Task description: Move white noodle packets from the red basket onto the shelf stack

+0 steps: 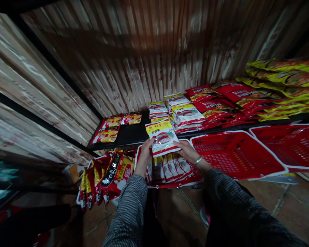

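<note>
Between my two hands is an instant noodle packet [161, 137], yellow at the top, white in the middle and red along the bottom, with a noodle bowl printed on it. My left hand [145, 151] grips its left edge. At the lower right corner my right hand [187, 151] pinches it, a silver bracelet on that wrist. The packet is held at the shelf's front edge, above a red basket [195, 179] with several similar packets inside. Just behind it, stacks of matching noodle packets [186, 115] stand on the black shelf [131, 134].
Red packets [213, 103] and yellow packets [293, 82] are piled along the shelf to the right. A few red-yellow packets [106, 135] lie at its left end. Below are a full basket of packets [118, 171] and more red baskets [237, 154]. A dark shelf post [54, 65] rises at left.
</note>
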The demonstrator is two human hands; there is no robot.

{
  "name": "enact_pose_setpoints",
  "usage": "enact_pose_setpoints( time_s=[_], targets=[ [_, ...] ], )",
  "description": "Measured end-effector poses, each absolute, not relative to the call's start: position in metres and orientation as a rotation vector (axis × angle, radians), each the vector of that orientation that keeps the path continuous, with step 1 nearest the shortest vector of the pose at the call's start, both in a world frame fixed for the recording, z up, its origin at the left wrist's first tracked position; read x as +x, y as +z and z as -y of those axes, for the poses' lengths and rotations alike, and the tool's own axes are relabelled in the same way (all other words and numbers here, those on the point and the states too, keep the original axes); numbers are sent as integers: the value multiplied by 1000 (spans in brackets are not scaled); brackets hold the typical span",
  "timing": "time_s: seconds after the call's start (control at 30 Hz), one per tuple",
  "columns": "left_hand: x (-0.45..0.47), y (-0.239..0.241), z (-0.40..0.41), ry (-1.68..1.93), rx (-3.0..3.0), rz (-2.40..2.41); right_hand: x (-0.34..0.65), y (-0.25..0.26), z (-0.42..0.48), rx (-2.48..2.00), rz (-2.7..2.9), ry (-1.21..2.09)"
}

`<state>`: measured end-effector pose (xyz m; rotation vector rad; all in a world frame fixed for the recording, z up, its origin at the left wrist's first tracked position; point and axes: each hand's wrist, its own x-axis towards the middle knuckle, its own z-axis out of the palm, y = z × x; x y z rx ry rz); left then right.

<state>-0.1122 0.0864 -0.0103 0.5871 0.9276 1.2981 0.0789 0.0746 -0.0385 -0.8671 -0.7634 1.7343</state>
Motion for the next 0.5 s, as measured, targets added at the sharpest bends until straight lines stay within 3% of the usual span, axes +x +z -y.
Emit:
enact_pose_setpoints(
  time_s=[0.5],
  targets=[
    [-102, -9, -114, 1402, 690, -1028, 68, -48, -120, -761, 440, 1746]
  ],
)
